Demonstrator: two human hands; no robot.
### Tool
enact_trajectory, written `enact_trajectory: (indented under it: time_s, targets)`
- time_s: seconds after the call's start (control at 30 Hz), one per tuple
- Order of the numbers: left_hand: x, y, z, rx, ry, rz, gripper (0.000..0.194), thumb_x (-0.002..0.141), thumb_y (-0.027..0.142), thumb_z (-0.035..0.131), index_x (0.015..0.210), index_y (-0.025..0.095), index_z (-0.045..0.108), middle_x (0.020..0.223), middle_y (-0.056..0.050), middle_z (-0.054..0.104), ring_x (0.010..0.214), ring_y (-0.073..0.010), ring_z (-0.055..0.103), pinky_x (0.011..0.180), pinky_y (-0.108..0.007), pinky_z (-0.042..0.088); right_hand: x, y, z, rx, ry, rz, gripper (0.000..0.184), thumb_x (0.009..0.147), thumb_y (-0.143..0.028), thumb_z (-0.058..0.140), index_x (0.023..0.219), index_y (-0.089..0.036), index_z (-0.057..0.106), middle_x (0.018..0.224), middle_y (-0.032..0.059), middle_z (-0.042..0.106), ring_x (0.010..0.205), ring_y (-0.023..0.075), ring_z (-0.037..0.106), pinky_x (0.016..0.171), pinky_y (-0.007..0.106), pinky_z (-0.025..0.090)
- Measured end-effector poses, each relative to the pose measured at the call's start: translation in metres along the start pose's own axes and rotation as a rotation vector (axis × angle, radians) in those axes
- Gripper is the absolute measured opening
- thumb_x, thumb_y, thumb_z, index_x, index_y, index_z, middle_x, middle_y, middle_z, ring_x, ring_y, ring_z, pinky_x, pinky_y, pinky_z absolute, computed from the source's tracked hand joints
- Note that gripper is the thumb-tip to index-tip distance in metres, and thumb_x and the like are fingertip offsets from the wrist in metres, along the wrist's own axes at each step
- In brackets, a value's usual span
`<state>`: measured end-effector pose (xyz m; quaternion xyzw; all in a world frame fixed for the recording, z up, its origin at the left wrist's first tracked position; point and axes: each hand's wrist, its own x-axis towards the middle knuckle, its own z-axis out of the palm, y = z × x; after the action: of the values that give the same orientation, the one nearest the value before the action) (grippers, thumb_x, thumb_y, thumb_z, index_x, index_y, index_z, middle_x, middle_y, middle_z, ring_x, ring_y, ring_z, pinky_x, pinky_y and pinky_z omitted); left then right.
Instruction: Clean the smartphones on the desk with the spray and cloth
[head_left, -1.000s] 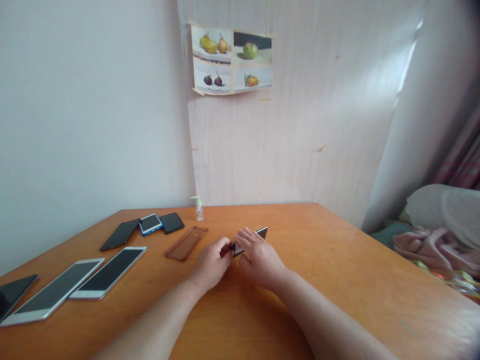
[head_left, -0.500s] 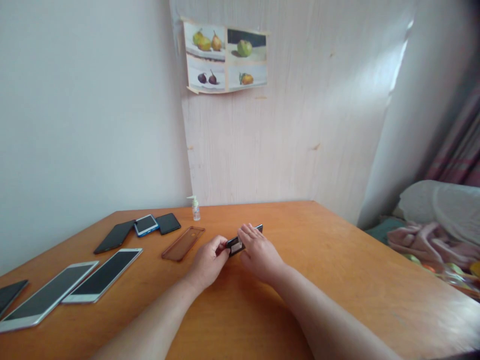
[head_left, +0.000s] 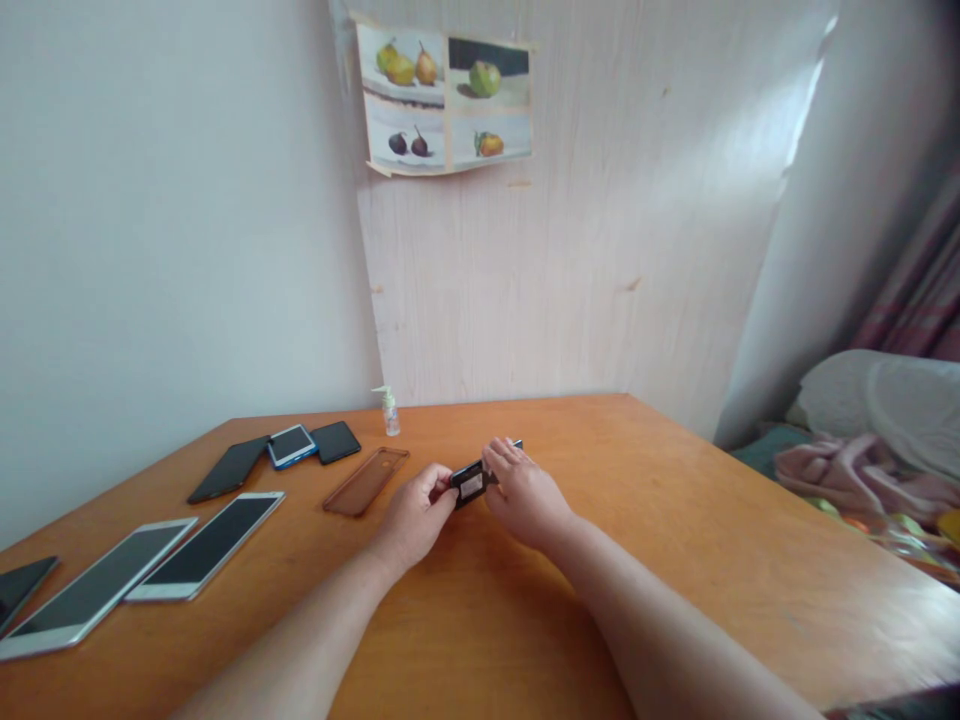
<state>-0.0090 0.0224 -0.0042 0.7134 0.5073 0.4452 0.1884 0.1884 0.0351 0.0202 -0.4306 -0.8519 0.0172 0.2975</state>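
A black phone (head_left: pixel 463 478) with a pale label on the side facing me is held up at a tilt above the table. My left hand (head_left: pixel 421 512) pinches its left end between thumb and fingers. Across the right part of the phone lies my right hand (head_left: pixel 525 495), its fingers stretched out flat and close together over the surface, with the thumb lower down. Those fingers hide much of that side; one dark corner shows beyond them. Left of my hands, a brown see-through phone case (head_left: pixel 366 482) rests on the table.
Two white phones, one nearer (head_left: pixel 101 590) and one farther (head_left: pixel 210 545), lie at the left. Behind them are a black phone (head_left: pixel 229 469), a blue-edged phone (head_left: pixel 292 446) and a dark phone (head_left: pixel 336 442). A small pump bottle (head_left: pixel 391 412) stands near the table's back edge.
My right hand has slid a little to the right along the phone, uncovering more of the surface beside the label. My left hand keeps its pinch. The view has shifted slightly.
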Motion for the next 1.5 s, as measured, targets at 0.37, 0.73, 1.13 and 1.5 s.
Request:
enact_trajectory:
  time_s: [0.37, 0.73, 1.13, 1.5]
  targets:
    - [0.0, 0.002, -0.001, 0.035, -0.009, -0.016, 0.01, 0.084, 0.028, 0.055, 0.088, 0.021, 0.06, 0.076, 0.002, 0.066, 0.074, -0.0161, 0.06, 0.069, -0.025, 0.043, 0.006, 0.023, 0.004, 0.01, 0.057, 0.147, 0.05, 0.083, -0.013, 0.046, 0.133, -0.015, 0.052, 0.145, 0.0149, 0.047, 0.138, 0.0276, 0.038, 0.112, 0.043, 0.033]
    - [0.0, 0.0, -0.001, -0.035, -0.008, -0.021, 0.013, 0.083, 0.031, 0.056, 0.089, 0.02, 0.06, 0.079, 0.001, 0.066, 0.075, -0.0167, 0.06, 0.073, -0.027, 0.044, 0.0, -0.002, 0.009, 0.059, -0.01, -0.057, 0.057, 0.082, -0.015, 0.048, 0.139, -0.017, 0.048, 0.149, 0.0109, 0.043, 0.14, 0.0245, 0.036, 0.115, 0.041, 0.028]
    - [0.001, -0.003, 0.001, -0.065, 0.0, -0.029, 0.012, 0.081, 0.03, 0.058, 0.086, 0.019, 0.061, 0.077, 0.001, 0.066, 0.073, -0.0162, 0.059, 0.071, -0.026, 0.044, -0.005, -0.012, 0.01, 0.159, -0.076, -0.117, 0.067, 0.079, -0.016, 0.048, 0.146, -0.015, 0.041, 0.153, 0.0103, 0.036, 0.14, 0.0219, 0.035, 0.113, 0.032, 0.032]
    - [0.004, -0.009, 0.002, -0.194, 0.02, -0.114, 0.013, 0.078, 0.03, 0.06, 0.084, 0.018, 0.056, 0.073, 0.002, 0.063, 0.072, -0.0151, 0.059, 0.068, -0.025, 0.044, -0.004, 0.002, 0.016, 0.146, -0.204, 0.056, 0.077, 0.077, -0.02, 0.051, 0.151, -0.017, 0.03, 0.158, 0.0125, 0.025, 0.134, 0.0295, 0.045, 0.108, 0.039, 0.039]
